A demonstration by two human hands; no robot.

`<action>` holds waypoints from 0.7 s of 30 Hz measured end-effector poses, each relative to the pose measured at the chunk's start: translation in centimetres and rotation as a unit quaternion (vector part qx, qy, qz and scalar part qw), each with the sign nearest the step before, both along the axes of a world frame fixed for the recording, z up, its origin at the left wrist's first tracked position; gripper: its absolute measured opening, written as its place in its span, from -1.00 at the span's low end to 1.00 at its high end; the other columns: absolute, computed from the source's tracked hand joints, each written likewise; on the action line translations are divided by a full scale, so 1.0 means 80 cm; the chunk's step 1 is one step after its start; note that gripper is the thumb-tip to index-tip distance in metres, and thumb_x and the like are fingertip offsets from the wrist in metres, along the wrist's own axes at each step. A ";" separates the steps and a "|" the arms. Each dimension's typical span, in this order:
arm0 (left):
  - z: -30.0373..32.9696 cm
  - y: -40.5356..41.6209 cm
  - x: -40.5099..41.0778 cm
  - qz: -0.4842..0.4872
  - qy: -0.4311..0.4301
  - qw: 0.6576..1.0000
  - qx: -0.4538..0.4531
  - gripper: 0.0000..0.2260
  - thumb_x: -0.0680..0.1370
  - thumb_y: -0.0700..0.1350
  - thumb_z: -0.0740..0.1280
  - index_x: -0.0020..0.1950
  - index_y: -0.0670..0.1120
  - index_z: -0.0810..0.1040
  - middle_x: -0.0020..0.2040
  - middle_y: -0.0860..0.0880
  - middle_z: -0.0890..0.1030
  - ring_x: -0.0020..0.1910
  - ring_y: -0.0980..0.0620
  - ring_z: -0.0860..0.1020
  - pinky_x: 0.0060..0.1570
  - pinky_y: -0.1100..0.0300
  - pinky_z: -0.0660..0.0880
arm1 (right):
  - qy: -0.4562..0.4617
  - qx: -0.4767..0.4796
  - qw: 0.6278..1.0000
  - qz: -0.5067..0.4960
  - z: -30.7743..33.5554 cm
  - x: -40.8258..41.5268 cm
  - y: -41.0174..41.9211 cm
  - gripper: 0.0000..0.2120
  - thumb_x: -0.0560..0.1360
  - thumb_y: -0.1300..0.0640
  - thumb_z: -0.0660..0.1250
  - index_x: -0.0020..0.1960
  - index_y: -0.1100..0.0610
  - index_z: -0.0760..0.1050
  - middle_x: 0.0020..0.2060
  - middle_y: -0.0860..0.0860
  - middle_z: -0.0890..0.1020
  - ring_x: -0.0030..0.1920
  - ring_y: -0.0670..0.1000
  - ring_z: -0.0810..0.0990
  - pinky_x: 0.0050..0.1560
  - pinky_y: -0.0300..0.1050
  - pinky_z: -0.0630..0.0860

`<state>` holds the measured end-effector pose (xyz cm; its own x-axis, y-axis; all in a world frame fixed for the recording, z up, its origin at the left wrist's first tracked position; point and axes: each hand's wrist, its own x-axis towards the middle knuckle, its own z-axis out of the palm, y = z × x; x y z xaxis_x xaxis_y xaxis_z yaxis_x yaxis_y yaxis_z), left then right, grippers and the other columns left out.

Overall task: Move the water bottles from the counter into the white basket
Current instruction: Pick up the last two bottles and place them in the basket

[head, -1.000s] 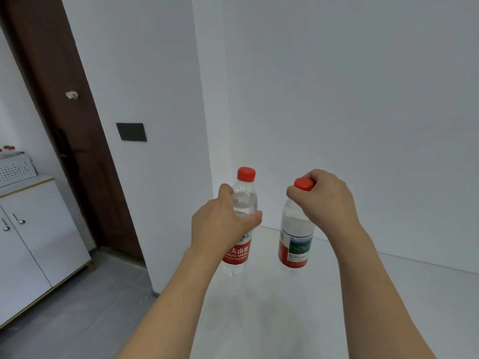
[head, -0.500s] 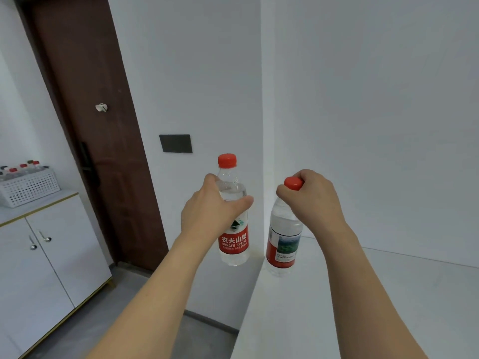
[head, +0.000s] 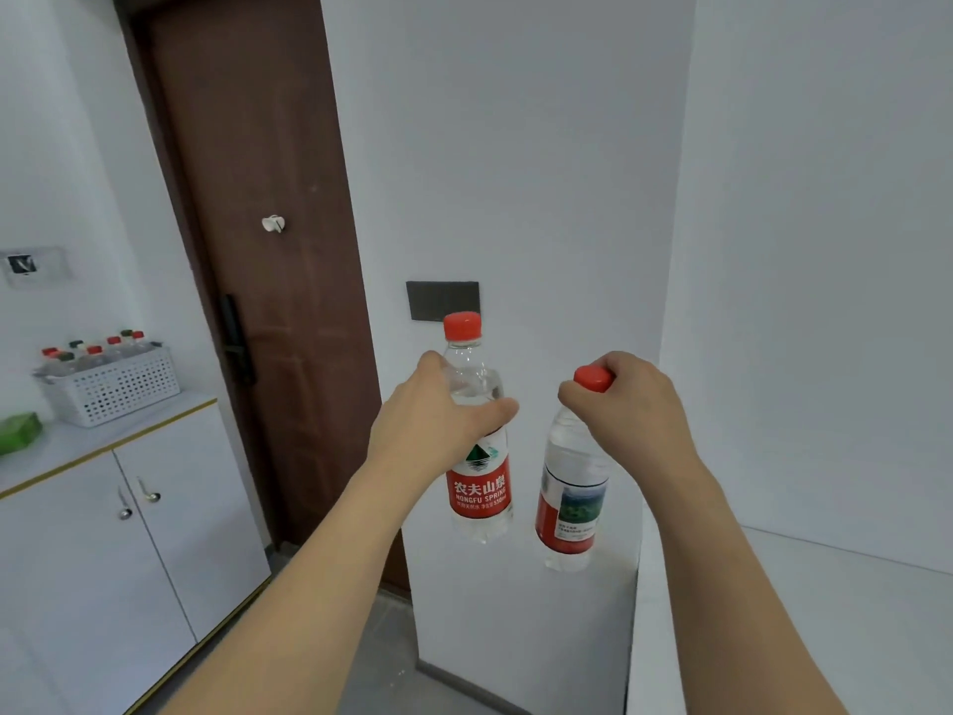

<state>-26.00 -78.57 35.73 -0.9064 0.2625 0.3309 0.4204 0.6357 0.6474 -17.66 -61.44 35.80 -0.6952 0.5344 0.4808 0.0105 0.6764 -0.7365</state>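
Note:
My left hand (head: 438, 420) grips a clear water bottle with a red cap and red label (head: 479, 495) around its upper body, holding it upright in the air. My right hand (head: 626, 405) is closed over the red cap and neck of a second water bottle (head: 567, 503), which hangs slightly tilted beside the first. Both bottles are off the white counter (head: 799, 627) at the lower right. The white basket (head: 111, 387) stands far left on a white cabinet and holds several capped bottles.
A white cabinet (head: 129, 549) with two doors carries the basket and a green object (head: 18, 430). A dark brown door (head: 258, 250) stands between cabinet and white wall, which bears a dark switch plate (head: 442, 300). Grey floor lies below.
The view has swung left, bringing the door, cabinet and basket further into sight. Both hands have carried their bottles left off the counter, past its edge.

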 end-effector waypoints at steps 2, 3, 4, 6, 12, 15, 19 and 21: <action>0.006 -0.030 -0.040 0.009 -0.011 1.000 0.003 -0.43 0.36 0.27 0.46 0.25 0.08 0.35 0.07 0.12 0.54 -0.07 0.05 0.60 -0.20 0.13 0.58 | 0.001 0.000 1.000 0.008 0.007 -0.044 -0.021 -0.88 0.34 0.00 0.36 -0.21 0.01 0.45 -0.30 -0.12 0.53 -0.28 -0.12 0.48 -0.38 -0.21 0.30; 0.010 -0.046 -0.059 0.011 -0.016 1.000 -0.002 -0.44 0.37 0.26 0.46 0.24 0.07 0.37 0.07 0.11 0.56 -0.06 0.04 0.61 -0.18 0.11 0.59 | 0.002 0.004 1.000 0.013 0.011 -0.066 -0.033 -0.89 0.34 0.01 0.35 -0.22 0.00 0.44 -0.30 -0.12 0.53 -0.28 -0.13 0.48 -0.38 -0.22 0.29; 0.014 -0.062 -0.079 0.008 -0.016 1.000 -0.009 -0.45 0.37 0.26 0.46 0.23 0.04 0.40 0.07 0.10 0.59 -0.06 0.03 0.63 -0.14 0.06 0.62 | 0.006 0.007 1.000 0.018 0.016 -0.087 -0.046 -0.89 0.34 0.01 0.35 -0.23 0.00 0.44 -0.31 -0.12 0.53 -0.28 -0.13 0.48 -0.38 -0.23 0.28; 0.023 -0.095 -0.116 0.008 -0.007 1.000 -0.008 -0.47 0.37 0.24 0.46 0.21 -0.01 0.45 0.05 0.06 0.63 -0.05 -0.01 0.65 -0.07 -0.02 0.63 | 0.018 0.008 1.000 0.021 0.026 -0.128 -0.072 -0.89 0.34 0.01 0.34 -0.22 0.02 0.44 -0.30 -0.12 0.53 -0.28 -0.12 0.48 -0.38 -0.22 0.28; 0.039 -0.210 -0.208 0.037 -0.011 0.999 0.028 -0.47 0.35 0.19 0.52 0.18 0.01 0.42 0.02 0.07 0.61 -0.07 0.04 0.63 -0.14 0.04 0.62 | 0.025 0.034 0.999 0.030 0.036 -0.245 -0.176 -0.84 0.40 0.00 0.35 -0.09 0.01 0.43 -0.26 -0.08 0.51 -0.30 -0.13 0.44 -0.38 -0.26 0.25; 0.044 -0.271 -0.262 0.013 -0.008 1.000 0.028 -0.54 0.35 0.16 0.51 0.13 -0.01 0.50 -0.02 0.05 0.65 -0.07 0.03 0.66 -0.06 -0.05 0.64 | 0.030 0.041 0.998 0.029 0.030 -0.303 -0.237 -0.82 0.41 -0.03 0.35 -0.05 -0.02 0.43 -0.24 -0.10 0.51 -0.27 -0.11 0.45 -0.31 -0.23 0.31; 0.047 -0.355 -0.326 0.030 -0.003 0.998 0.062 -0.41 0.30 0.18 0.54 0.20 0.03 0.39 0.05 0.07 0.59 -0.02 0.01 0.62 -0.05 -0.05 0.62 | 0.052 0.029 0.998 0.019 0.029 -0.372 -0.318 -0.85 0.39 -0.06 0.33 -0.11 -0.05 0.44 -0.29 -0.17 0.50 -0.28 -0.13 0.47 -0.35 -0.25 0.30; 0.052 -0.398 -0.361 0.013 0.002 0.998 0.062 -0.41 0.26 0.22 0.51 0.18 0.03 0.43 0.02 0.07 0.62 -0.04 0.02 0.64 -0.05 -0.06 0.63 | 0.052 0.029 0.998 0.027 0.033 -0.406 -0.361 -0.86 0.40 -0.07 0.32 -0.09 -0.06 0.43 -0.28 -0.19 0.49 -0.27 -0.13 0.48 -0.35 -0.24 0.33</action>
<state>-54.89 -110.40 39.89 -0.9110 0.1957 0.3631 0.4076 0.5624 0.7195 -50.17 -90.36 38.41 -0.6665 0.4675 0.5806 -0.1010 0.7151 -0.6917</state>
